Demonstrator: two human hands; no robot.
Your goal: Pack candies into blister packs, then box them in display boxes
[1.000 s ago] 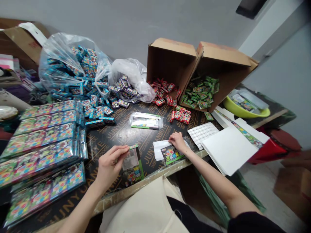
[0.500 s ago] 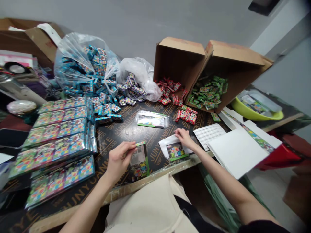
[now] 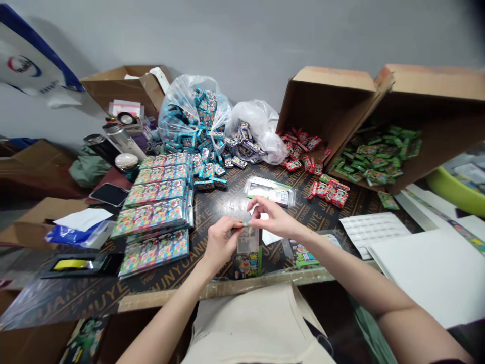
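My left hand [image 3: 223, 240] pinches the top edge of a flat printed package [image 3: 248, 260] with a clear window and a green side, upright near the table's front edge. My right hand [image 3: 271, 217] is closed at the same top edge, thumb and fingertips meeting the left fingertips. Whether a small piece lies between the right fingers is hidden. White paper [image 3: 271, 237] shows behind the right hand. Another printed package [image 3: 303, 254] lies under the right forearm, partly hidden. Beyond the hands lies a clear plastic tray [image 3: 291, 197] with a printed card in it.
Stacked printed packs [image 3: 157, 212] stand left. Small blue boxes [image 3: 206, 108] spill from a clear bag; purple ones [image 3: 248, 144] lie beside them. Cartons hold red boxes [image 3: 303, 144] and green boxes [image 3: 382, 151]. Right are a label sheet [image 3: 373, 230] and white card [image 3: 424, 273].
My right hand has moved left from the white paper to the top edge of the package in my left hand. The head view has turned left.
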